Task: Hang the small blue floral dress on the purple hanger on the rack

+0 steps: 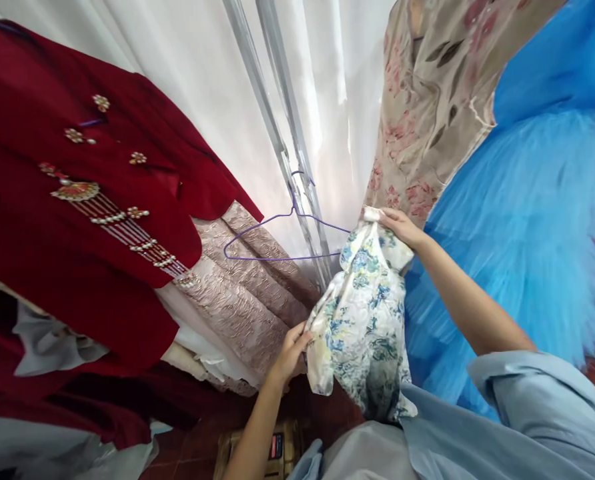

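Note:
A white blouse with a blue, green and yellow floral print [365,313] hangs down between my hands. My right hand [401,225] pinches it at the white collar, at the top. Lower and to the left, my left hand [291,348] has its fingers closed on the blouse's sleeve edge. Beside the blouse, a thin purple hanger [282,259] hangs from a metal stand [277,127]. The hanger's right end passes behind the blouse, so I cannot tell whether the two touch.
On the left hang a dark red velvet garment with beaded ornaments [177,157] and a pink brocade skirt [232,293]. A beige floral dress [407,133] and a blue tulle dress [522,220] are on the right. White curtains [187,73] cover the back. A brown box [290,447] sits low down.

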`<state>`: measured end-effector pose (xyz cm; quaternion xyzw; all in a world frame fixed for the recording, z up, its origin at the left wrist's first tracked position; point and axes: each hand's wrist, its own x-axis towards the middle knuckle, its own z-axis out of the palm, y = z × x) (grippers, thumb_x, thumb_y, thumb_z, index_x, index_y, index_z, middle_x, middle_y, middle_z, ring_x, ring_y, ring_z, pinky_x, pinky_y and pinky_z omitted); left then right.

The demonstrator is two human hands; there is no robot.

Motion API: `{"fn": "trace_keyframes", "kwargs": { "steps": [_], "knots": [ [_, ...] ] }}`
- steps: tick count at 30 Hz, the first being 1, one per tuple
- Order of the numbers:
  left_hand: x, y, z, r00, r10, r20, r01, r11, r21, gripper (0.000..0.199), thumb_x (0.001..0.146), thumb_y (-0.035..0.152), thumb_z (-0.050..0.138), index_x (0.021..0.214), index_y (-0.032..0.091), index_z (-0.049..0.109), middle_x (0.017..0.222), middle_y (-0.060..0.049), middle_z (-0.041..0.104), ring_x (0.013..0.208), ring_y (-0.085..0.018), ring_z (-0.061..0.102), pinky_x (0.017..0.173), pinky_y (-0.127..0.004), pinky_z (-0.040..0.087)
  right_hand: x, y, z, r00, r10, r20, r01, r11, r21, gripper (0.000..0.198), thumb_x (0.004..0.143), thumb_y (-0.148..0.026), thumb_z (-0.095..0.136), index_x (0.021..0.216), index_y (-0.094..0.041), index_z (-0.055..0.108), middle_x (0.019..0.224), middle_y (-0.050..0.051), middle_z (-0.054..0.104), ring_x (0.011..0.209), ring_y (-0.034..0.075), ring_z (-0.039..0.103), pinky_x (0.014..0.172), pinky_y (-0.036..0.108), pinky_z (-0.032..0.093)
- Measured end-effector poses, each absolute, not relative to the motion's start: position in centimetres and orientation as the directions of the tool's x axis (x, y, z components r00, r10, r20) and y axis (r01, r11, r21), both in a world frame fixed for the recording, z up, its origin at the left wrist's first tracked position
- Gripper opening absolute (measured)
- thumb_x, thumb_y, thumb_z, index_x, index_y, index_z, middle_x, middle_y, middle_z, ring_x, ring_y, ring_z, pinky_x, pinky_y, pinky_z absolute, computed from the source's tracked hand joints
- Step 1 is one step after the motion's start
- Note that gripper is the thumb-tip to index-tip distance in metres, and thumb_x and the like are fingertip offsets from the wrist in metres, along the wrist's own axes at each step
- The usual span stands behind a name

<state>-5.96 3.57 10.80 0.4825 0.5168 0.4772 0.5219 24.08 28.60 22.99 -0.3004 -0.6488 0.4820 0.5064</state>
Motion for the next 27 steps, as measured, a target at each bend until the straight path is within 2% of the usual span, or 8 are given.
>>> {"fn": "trace_keyframes", "kwargs": {
  "steps": [3, 7, 11, 16, 18, 20, 23, 27],
  "knots": [
    [-8.7, 2.2, 11.1, -0.093, 0.991, -0.099, -0.016, 0.097, 0.995, 0.052, 0.073, 0.069, 0.074, 0.093, 0.021, 0.077, 0.087, -0.006, 0.074, 0.083, -0.025, 0.067, 0.078, -0.033, 0.053, 19.8, 29.7, 23.0, -0.400, 0.882, 0.248, -0.175, 0.193, -0.966, 0.038, 0.074, -0.053, 0.079, 0.084, -0.018, 0.067, 0.070, 0.002, 0.068, 0.064, 0.016, 0.060, 0.060, 0.026, 0.049],
    [-14.1, 1.7, 12.8, -0.227, 0.974, 0.000, 0.274, 0.064, 0.959, 0.046, 0.077, 0.065, 0.070, 0.079, 0.019, 0.075, 0.075, -0.005, 0.070, 0.074, -0.024, 0.063, 0.068, -0.032, 0.049, 18.4, 29.1, 22.7, -0.489, 0.856, 0.168, -0.169, 0.096, -0.981, 0.041, 0.072, -0.052, 0.081, 0.085, -0.017, 0.067, 0.067, 0.002, 0.068, 0.058, 0.015, 0.059, 0.054, 0.024, 0.046],
    [-20.7, 4.2, 17.8, -0.309, 0.928, 0.208, 0.572, 0.007, 0.820, 0.036, 0.076, 0.054, 0.070, 0.082, 0.019, 0.076, 0.084, -0.006, 0.073, 0.083, -0.026, 0.064, 0.074, -0.033, 0.050, 19.9, 28.5, 23.4, -0.521, 0.833, 0.188, -0.143, 0.132, -0.981, 0.045, 0.070, -0.056, 0.082, 0.086, -0.017, 0.067, 0.070, 0.001, 0.067, 0.057, 0.013, 0.058, 0.053, 0.023, 0.044],
    [-26.5, 12.4, 26.8, -0.219, 0.915, 0.338, 0.763, -0.055, 0.644, 0.037, 0.072, 0.053, 0.070, 0.079, 0.017, 0.070, 0.076, -0.004, 0.066, 0.073, -0.021, 0.056, 0.067, -0.028, 0.047, 19.9, 28.2, 24.2, -0.461, 0.836, 0.297, -0.054, 0.307, -0.950, 0.046, 0.074, -0.059, 0.077, 0.084, -0.015, 0.067, 0.072, 0.001, 0.066, 0.061, 0.014, 0.057, 0.056, 0.023, 0.042],
    [-26.7, 16.4, 30.0, -0.200, 0.886, 0.417, 0.795, -0.102, 0.598, 0.036, 0.076, 0.052, 0.068, 0.085, 0.017, 0.067, 0.080, -0.004, 0.064, 0.077, -0.020, 0.055, 0.073, -0.029, 0.048, 19.6, 28.2, 24.0, -0.415, 0.844, 0.340, -0.040, 0.357, -0.933, 0.047, 0.075, -0.059, 0.074, 0.086, -0.014, 0.068, 0.074, 0.000, 0.066, 0.064, 0.014, 0.057, 0.058, 0.023, 0.042],
    [-25.2, 19.9, 32.1, -0.166, 0.836, 0.524, 0.820, -0.177, 0.543, 0.035, 0.082, 0.047, 0.065, 0.101, 0.017, 0.066, 0.099, -0.007, 0.064, 0.095, -0.023, 0.057, 0.091, -0.034, 0.048, 19.3, 28.4, 23.6, -0.360, 0.858, 0.366, -0.048, 0.375, -0.926, 0.047, 0.075, -0.059, 0.073, 0.085, -0.014, 0.068, 0.072, -0.001, 0.064, 0.063, 0.012, 0.054, 0.057, 0.022, 0.040],
    [-21.3, 22.5, 32.7, -0.093, 0.786, 0.611, 0.851, -0.256, 0.459, 0.047, 0.087, 0.040, 0.063, 0.128, 0.018, 0.056, 0.131, -0.014, 0.053, 0.128, -0.029, 0.046, 0.115, -0.044, 0.032, 19.2, 28.6, 22.7, -0.303, 0.893, 0.332, -0.078, 0.324, -0.943, 0.046, 0.074, -0.060, 0.072, 0.080, -0.014, 0.066, 0.067, -0.002, 0.061, 0.058, 0.010, 0.051, 0.055, 0.021, 0.038],
    [-17.3, 20.8, 30.0, 0.023, 0.885, 0.465, 0.836, -0.272, 0.476, 0.045, 0.090, 0.047, 0.060, 0.125, 0.018, 0.058, 0.127, -0.015, 0.060, 0.119, -0.031, 0.053, 0.106, -0.043, 0.039, 18.7, 29.1, 22.3, -0.319, 0.931, 0.180, -0.011, 0.186, -0.983, 0.048, 0.069, -0.063, 0.074, 0.071, -0.016, 0.061, 0.059, -0.004, 0.054, 0.053, 0.010, 0.045, 0.051, 0.022, 0.034]
  ]
}}
